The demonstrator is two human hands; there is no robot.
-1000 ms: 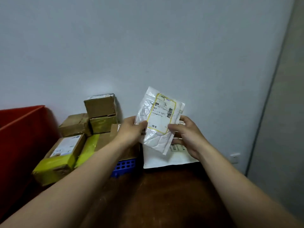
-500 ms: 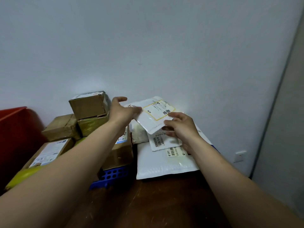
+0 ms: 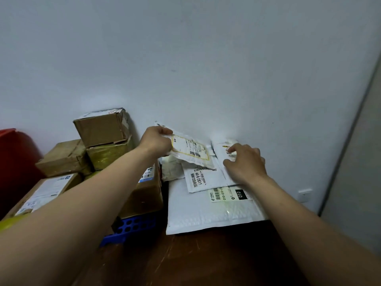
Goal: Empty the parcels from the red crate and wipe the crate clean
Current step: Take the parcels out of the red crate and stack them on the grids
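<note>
My left hand (image 3: 157, 141) pinches the far left edge of a small white padded parcel with a yellow-bordered label (image 3: 190, 150), held low over a pile of white mailers by the wall. My right hand (image 3: 244, 162) rests with loosely bent fingers on another small white mailer (image 3: 221, 148) to the right, holding nothing. A labelled mailer (image 3: 201, 179) and a large white padded mailer (image 3: 208, 209) lie beneath. The red crate (image 3: 14, 162) shows only as a wall at the far left; its inside is hidden.
Brown and yellow-taped cardboard boxes (image 3: 101, 129) are stacked on the left on a blue perforated tray (image 3: 132, 226). The brown wooden table (image 3: 185, 259) stretches toward me. A white wall stands close behind, with a socket (image 3: 305, 195) low on the right.
The parcel was upright in both hands, then tipped flat and moved toward the wall. My right hand let go of it and came down on the mailer to the right.
</note>
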